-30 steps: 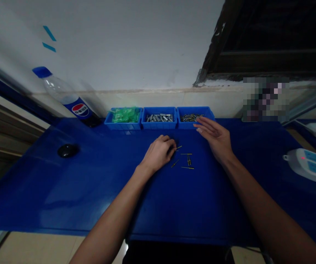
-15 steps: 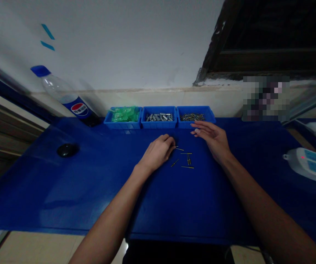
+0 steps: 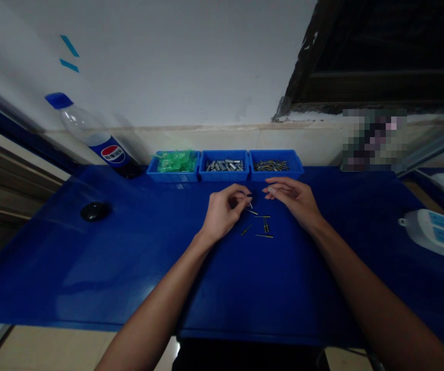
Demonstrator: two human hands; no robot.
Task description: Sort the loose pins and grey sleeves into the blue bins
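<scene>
My left hand (image 3: 225,208) is pinched at the fingertips on a thin metal pin (image 3: 250,204), whose pale end points down from the thumb and finger. My right hand (image 3: 293,198) hovers to the right of it with fingers loosely stretched and nothing visible in them. Below and between the hands, several thin brass-coloured pins (image 3: 266,225) lie scattered on the blue tabletop (image 3: 260,288). Behind the hands, a blue bin (image 3: 276,176) holds many similar pins. The bin beside it (image 3: 225,176) contains short silver cylinders.
A third blue bin (image 3: 173,178) with green plastic packets (image 3: 177,161) stands at the left of the row, against the wall. Further left are a cola bottle (image 3: 111,152) and a black computer mouse (image 3: 95,211). A white power strip (image 3: 438,234) lies at the right edge.
My left hand has turned and lifted slightly, so the pinched pin now shows pointing down. My right hand has moved a little left and toward me, away from the bin of pins.
</scene>
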